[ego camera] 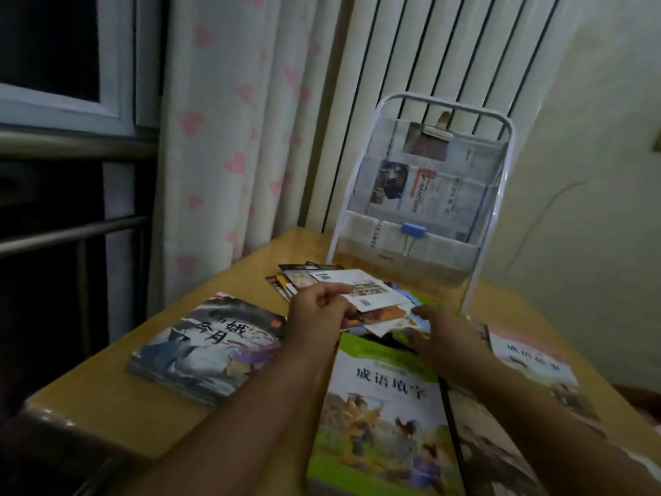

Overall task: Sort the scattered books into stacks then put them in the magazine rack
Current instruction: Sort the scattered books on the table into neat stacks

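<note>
Nearest, a green-bordered picture book [384,406] lying flat on the wooden table [107,392], with children on its cover. Just right of it, a dark-covered book [497,449], and farther right a pink-topped book [536,374] partly under the right forearm. To the left, well apart, a short stack topped by a grey ink-painting book [214,347]. Beyond the green cover, the left hand [316,313], fingers curled, pinching a few thin booklets [372,298] at their left edge, a white back cover with a barcode on top. Opposite, the right hand [441,336], fingers bent onto the right side of the same loose pile; whether gripping or only resting, cannot tell. Behind the left hand, more small booklets [291,281] fanned on the table. At the far edge, a white-framed magazine rack [422,195] standing upright, holding newspaper, with a blue binder clip [414,229] on its lower pocket. Behind, a heart-patterned curtain [232,137] and a radiator [447,48].
</note>
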